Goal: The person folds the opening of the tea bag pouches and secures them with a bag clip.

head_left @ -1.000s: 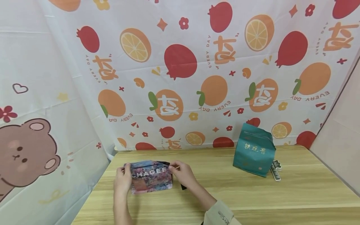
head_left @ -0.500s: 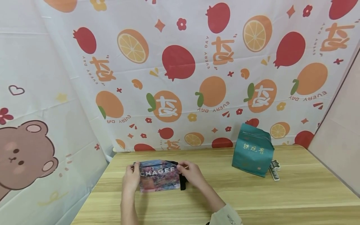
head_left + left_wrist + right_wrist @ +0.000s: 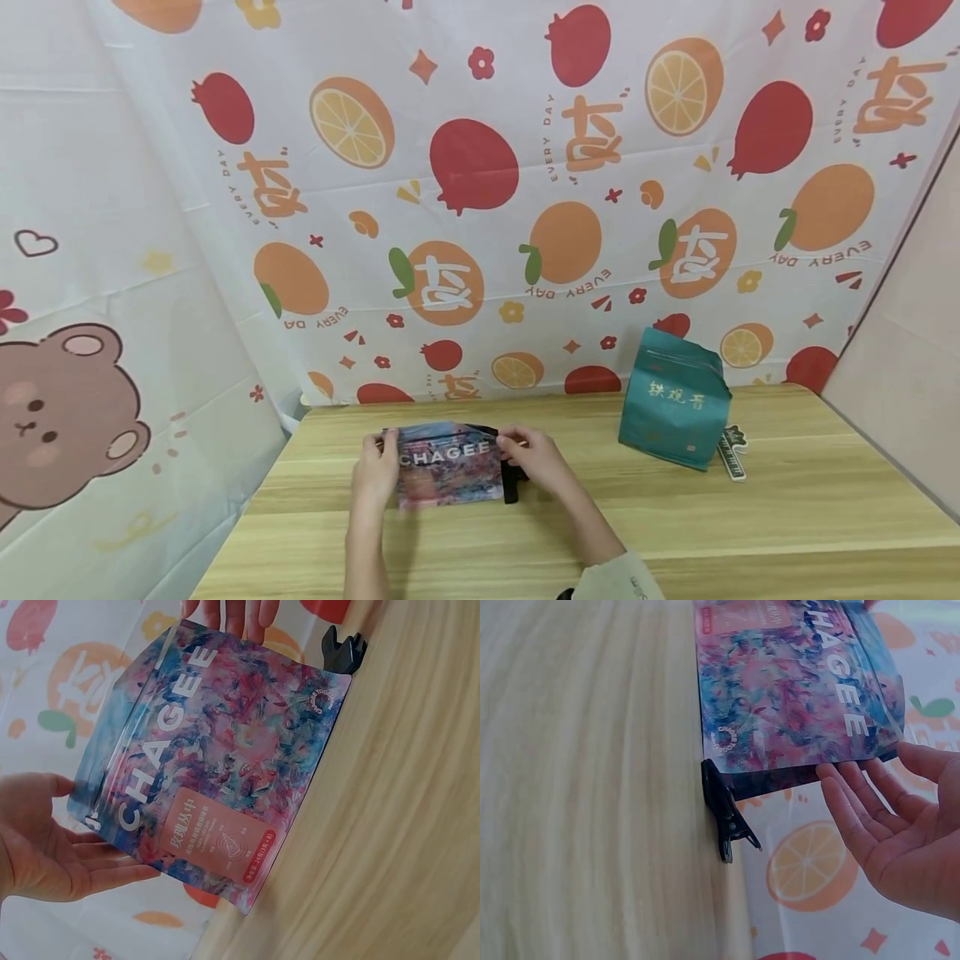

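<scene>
A tea pouch with a colourful painterly print and the word CHAGEE stands upright on the table, its front facing me. At its top left corner my left hand pinches the edge, thumb in front and fingers behind. My right hand pinches the top right corner the same way. Both grips show in the wrist views, where the left hand and the right hand have their fingers extended behind the pouch. A black clip lies right at the pouch's lower right corner.
A teal tea bag with gold characters stands at the back right of the wooden table. Against its right side lies a small flat piece with a piano-key pattern. A fruit-printed curtain hangs behind the table.
Both hands have moved the pouch to the right along the table, still holding its top corners. The black clip by its right side has shifted right too.
</scene>
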`<move>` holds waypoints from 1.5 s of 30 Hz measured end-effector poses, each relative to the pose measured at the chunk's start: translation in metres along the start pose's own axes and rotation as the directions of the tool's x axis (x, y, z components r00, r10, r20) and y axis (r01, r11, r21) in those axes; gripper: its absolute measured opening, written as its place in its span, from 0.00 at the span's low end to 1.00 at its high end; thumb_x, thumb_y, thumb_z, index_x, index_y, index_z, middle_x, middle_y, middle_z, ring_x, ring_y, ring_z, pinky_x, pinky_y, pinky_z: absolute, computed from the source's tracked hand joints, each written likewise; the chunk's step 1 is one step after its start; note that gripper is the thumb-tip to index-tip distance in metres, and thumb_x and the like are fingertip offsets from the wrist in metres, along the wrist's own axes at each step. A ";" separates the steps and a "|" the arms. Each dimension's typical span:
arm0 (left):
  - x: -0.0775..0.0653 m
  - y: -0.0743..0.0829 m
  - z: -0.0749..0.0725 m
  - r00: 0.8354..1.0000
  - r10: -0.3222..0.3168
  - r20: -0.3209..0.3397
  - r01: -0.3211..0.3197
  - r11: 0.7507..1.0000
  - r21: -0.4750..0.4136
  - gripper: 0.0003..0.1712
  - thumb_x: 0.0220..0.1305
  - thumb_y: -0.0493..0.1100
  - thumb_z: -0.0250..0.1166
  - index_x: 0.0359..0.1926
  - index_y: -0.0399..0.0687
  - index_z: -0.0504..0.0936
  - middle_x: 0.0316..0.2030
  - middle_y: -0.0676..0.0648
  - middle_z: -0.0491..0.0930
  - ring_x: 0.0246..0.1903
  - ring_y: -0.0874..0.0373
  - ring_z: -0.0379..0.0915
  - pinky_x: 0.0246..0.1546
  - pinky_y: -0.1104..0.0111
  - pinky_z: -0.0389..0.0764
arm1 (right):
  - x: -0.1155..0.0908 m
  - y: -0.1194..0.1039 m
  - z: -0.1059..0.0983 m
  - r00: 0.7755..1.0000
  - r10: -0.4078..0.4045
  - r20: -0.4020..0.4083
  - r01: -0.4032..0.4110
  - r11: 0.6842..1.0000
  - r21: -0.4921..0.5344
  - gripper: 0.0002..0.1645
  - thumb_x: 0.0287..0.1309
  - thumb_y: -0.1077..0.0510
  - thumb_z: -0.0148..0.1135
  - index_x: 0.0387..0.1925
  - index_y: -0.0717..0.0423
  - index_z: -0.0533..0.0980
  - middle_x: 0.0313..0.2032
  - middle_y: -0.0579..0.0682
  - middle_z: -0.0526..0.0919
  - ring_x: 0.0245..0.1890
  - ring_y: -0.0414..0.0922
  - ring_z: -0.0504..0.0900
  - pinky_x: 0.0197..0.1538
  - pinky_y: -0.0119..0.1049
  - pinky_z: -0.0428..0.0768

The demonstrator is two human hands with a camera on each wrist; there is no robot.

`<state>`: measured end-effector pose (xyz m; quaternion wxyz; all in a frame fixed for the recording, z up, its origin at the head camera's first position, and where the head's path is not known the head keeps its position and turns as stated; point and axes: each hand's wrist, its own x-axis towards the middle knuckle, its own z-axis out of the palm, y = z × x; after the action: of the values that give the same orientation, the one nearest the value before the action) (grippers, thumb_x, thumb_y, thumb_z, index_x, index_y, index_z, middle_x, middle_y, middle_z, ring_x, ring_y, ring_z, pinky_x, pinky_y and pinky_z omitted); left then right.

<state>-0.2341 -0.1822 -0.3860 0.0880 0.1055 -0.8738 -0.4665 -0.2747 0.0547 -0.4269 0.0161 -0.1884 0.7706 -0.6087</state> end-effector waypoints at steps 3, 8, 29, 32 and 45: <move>-0.001 0.004 0.003 1.000 0.010 -0.004 -0.010 1.000 -0.002 0.40 0.70 0.60 0.32 0.61 0.25 0.57 0.57 0.24 0.61 0.56 0.29 0.57 0.53 0.45 0.60 | 0.000 0.000 -0.005 1.000 0.007 0.004 -0.007 1.000 0.010 0.18 0.65 0.54 0.53 0.45 0.67 0.74 0.39 0.55 0.78 0.38 0.55 0.79 0.42 0.49 0.76; -0.003 0.009 0.009 0.999 0.036 -0.005 -0.036 0.999 -0.009 0.38 0.71 0.59 0.33 0.59 0.24 0.58 0.55 0.23 0.63 0.54 0.29 0.59 0.51 0.45 0.61 | 0.001 0.001 -0.011 1.000 0.022 -0.019 -0.022 1.000 0.011 0.20 0.65 0.54 0.52 0.48 0.67 0.73 0.38 0.55 0.78 0.38 0.55 0.79 0.42 0.49 0.76; -0.005 0.010 0.018 0.998 0.068 0.013 -0.067 0.997 -0.035 0.37 0.71 0.58 0.37 0.57 0.25 0.60 0.54 0.25 0.65 0.53 0.31 0.62 0.50 0.46 0.64 | -0.005 -0.001 -0.018 0.992 0.055 -0.113 -0.057 0.998 -0.020 0.25 0.61 0.53 0.58 0.53 0.65 0.69 0.53 0.61 0.71 0.54 0.61 0.68 0.50 0.51 0.70; -0.007 0.012 0.020 0.996 0.071 -0.049 -0.073 0.997 -0.035 0.34 0.71 0.56 0.40 0.59 0.27 0.58 0.56 0.26 0.63 0.52 0.32 0.63 0.49 0.45 0.64 | -0.002 0.004 -0.011 0.992 -0.022 -0.126 0.021 1.000 -0.007 0.21 0.59 0.58 0.60 0.51 0.65 0.71 0.51 0.61 0.73 0.55 0.60 0.68 0.52 0.51 0.69; -0.014 0.050 0.057 0.884 0.397 -0.247 -0.381 0.918 0.112 0.19 0.59 0.40 0.63 0.50 0.37 0.75 0.55 0.35 0.70 0.60 0.41 0.57 0.59 0.50 0.54 | 0.001 0.014 0.003 0.967 -0.136 -0.213 0.163 0.980 0.114 0.17 0.57 0.67 0.59 0.49 0.64 0.74 0.49 0.60 0.76 0.54 0.55 0.71 0.52 0.47 0.70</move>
<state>-0.2399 -0.1058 -0.3766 0.2924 -0.0081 -0.8710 -0.3946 -0.2784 0.0546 -0.4406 -0.0969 -0.1811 0.7101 -0.6735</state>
